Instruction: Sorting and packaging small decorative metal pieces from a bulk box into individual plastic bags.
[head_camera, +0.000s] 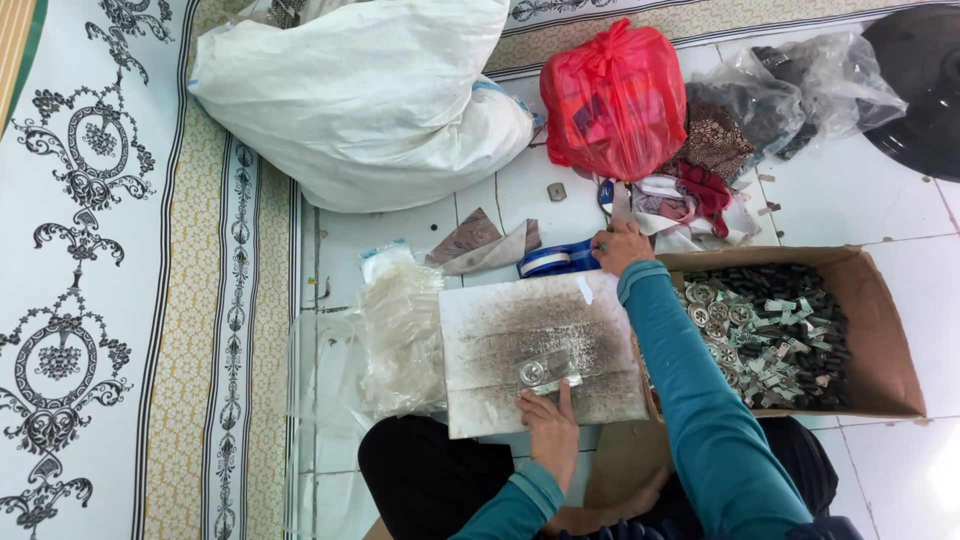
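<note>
From my remote view, the left hand (549, 430) presses flat, fingers spread, on a small clear plastic packet holding round silver metal discs (545, 372), lying on a speckled grey board (540, 350). The right hand (619, 247) reaches beyond it, grip closed on a blue-and-white roll (556, 262).

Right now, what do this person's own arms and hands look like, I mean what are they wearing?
Both arms wear long teal sleeves with snug ribbed cuffs at the wrists. The left hand and right hand are bare, without gloves. A small ring shows on a right finger. No watch or bracelet is visible.
</note>
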